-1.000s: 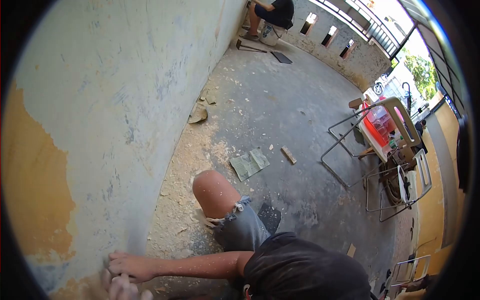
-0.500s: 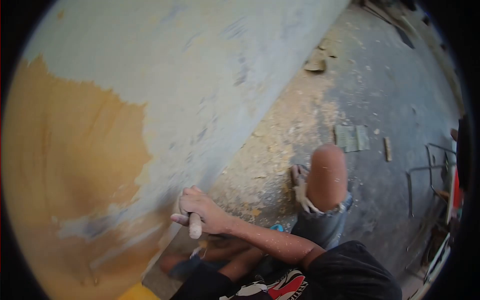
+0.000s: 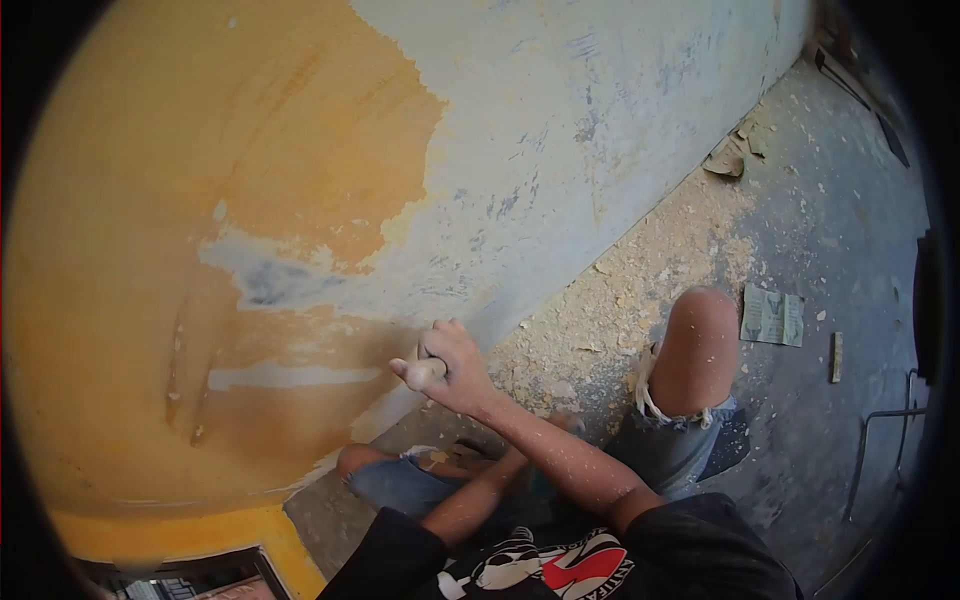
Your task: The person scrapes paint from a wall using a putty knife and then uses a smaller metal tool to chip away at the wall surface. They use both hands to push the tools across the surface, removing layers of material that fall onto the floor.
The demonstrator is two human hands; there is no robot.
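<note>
My right hand point(image 3: 450, 365) is closed in a fist around a pale tool handle, pressed against the wall point(image 3: 560, 130) low down, where yellow paint point(image 3: 200, 180) meets scraped grey-white plaster. The tool's working end is hidden by the fist. My left forearm point(image 3: 470, 500) runs under the right forearm, which hides the left hand. I am crouched with my right knee point(image 3: 700, 330) raised and my left knee point(image 3: 385, 480) near the wall base.
Yellowish paint chips and dust point(image 3: 620, 300) cover the floor along the wall. A folded newspaper point(image 3: 772, 316) and a small wood piece point(image 3: 836, 357) lie on the concrete to the right. A metal chair frame point(image 3: 885, 450) stands at the right edge.
The view has swung left and down, from the far yard to the yellow wall patch. My right hand with the tool has moved up along the wall.
</note>
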